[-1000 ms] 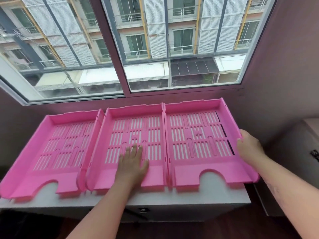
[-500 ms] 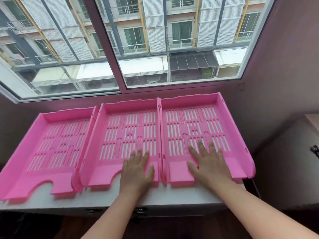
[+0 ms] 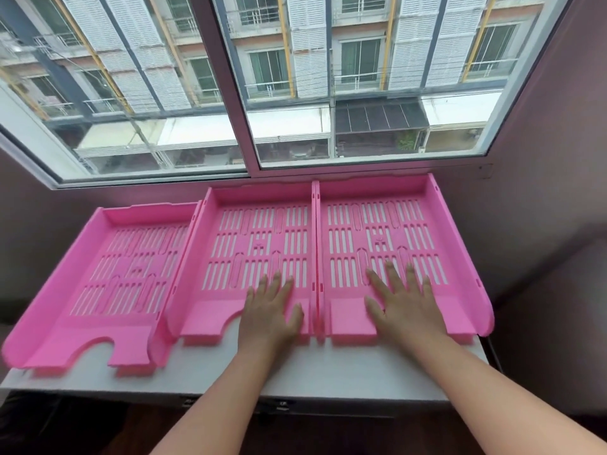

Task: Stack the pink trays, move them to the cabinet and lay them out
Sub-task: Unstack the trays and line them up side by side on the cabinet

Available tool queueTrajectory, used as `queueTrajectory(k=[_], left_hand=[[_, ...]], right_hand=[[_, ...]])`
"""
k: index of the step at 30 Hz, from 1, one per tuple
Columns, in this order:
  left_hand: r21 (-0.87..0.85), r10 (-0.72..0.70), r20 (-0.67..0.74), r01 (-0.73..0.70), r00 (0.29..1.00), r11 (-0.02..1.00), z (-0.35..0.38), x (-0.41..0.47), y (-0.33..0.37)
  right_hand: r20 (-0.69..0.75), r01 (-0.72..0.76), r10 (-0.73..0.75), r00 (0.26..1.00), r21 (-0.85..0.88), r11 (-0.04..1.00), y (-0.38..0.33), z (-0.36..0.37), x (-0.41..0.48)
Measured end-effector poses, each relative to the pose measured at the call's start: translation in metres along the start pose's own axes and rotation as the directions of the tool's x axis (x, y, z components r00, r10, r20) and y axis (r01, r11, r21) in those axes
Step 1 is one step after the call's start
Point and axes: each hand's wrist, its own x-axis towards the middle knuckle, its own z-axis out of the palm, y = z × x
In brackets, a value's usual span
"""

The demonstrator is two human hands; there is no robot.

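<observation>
We see the white cabinet top [image 3: 328, 372] under the window, three pink trays in a row: left tray [image 3: 98, 290], middle tray [image 3: 256, 241], right tray [image 3: 394, 224]. Our right hand [image 3: 405, 307] has come off the right tray's side, now flat inside; left hand [image 3: 271, 311] stays flat on middle. Both spread, gripping nothing. Layout looks nearly done.

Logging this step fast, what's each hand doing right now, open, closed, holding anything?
Left hand: open, flat on the slotted pink plastic middle tray, holding nothing.
Right hand: open, flat on the matching right tray, holding nothing.
</observation>
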Motion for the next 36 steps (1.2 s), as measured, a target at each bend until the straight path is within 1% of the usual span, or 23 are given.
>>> queueTrajectory(k=[2,3,4,6,8,9,11,13,15,17,19,20,22,23,26,32,36], left_hand=[[0.023,0.035,0.034,-0.035,0.999,0.999,-0.006,0.001,-0.002],[0.023,0.054,0.029,-0.055,0.998,0.998,-0.013,0.001,-0.004],[0.016,0.066,0.004,-0.066,0.998,0.998,-0.022,0.001,-0.009],[0.003,0.054,-0.087,-0.054,0.995,0.999,-0.043,0.000,-0.025],[0.011,0.017,-0.178,-0.016,0.984,1.000,-0.065,-0.003,-0.049],[0.017,-0.006,-0.210,0.009,0.978,1.000,-0.073,-0.004,-0.064],[0.005,-0.061,-0.255,0.065,0.965,0.998,-0.084,-0.009,-0.094],[-0.043,-0.119,-0.273,0.111,0.955,0.993,-0.091,-0.017,-0.124],[-0.083,-0.157,-0.261,0.140,0.953,0.987,-0.093,-0.027,-0.157],[-0.124,-0.184,-0.213,0.161,0.960,0.979,-0.095,-0.035,-0.190],[-0.167,-0.196,-0.139,0.173,0.971,0.971,-0.092,-0.043,-0.216],[-0.155,-0.188,-0.097,0.172,0.977,0.973,-0.088,-0.046,-0.223],[-0.089,-0.163,-0.043,0.158,0.986,0.983,-0.079,-0.048,-0.235],[-0.079,-0.154,-0.050,0.149,0.987,0.986,-0.076,-0.046,-0.237],[-0.112,-0.145,-0.092,0.134,0.985,0.985,-0.074,-0.035,-0.241],[-0.146,-0.105,-0.092,0.091,0.990,0.985,-0.079,0.005,-0.248],[-0.160,-0.098,-0.083,0.084,0.992,0.983,-0.079,0.011,-0.248]], right_hand=[[0.039,-0.016,0.015,0.999,0.020,1.000,-0.002,-0.005,0.003],[0.048,-0.029,0.027,0.998,0.045,0.999,-0.005,-0.010,0.007],[0.027,-0.037,0.035,0.999,0.077,0.996,-0.010,-0.017,0.010],[-0.097,-0.011,0.026,0.995,0.152,0.988,-0.030,-0.034,0.016],[-0.210,0.068,-0.028,0.977,0.183,0.981,-0.061,-0.049,0.019],[-0.245,0.112,-0.068,0.967,0.173,0.978,-0.080,-0.054,0.019],[-0.262,0.190,-0.149,0.953,0.136,0.972,-0.120,-0.056,0.016],[-0.211,0.244,-0.218,0.953,0.106,0.964,-0.155,-0.046,0.013],[-0.124,0.263,-0.254,0.959,0.069,0.962,-0.183,-0.029,0.009],[-0.045,0.253,-0.252,0.967,0.037,0.967,-0.202,-0.011,0.007],[0.011,0.209,-0.210,0.978,0.034,0.977,-0.214,0.004,0.006],[0.024,0.182,-0.183,0.983,0.030,0.983,-0.216,0.009,0.005],[0.029,0.150,-0.149,0.988,-0.012,0.989,-0.224,0.018,0.006],[0.026,0.141,-0.141,0.990,-0.035,0.989,-0.226,0.020,0.007],[0.025,0.120,-0.118,0.993,-0.073,0.990,-0.228,0.025,0.011],[0.032,0.067,-0.064,0.997,-0.093,0.993,-0.237,0.029,0.015],[0.038,0.042,-0.038,0.999,-0.106,0.993,-0.243,0.026,0.017]])
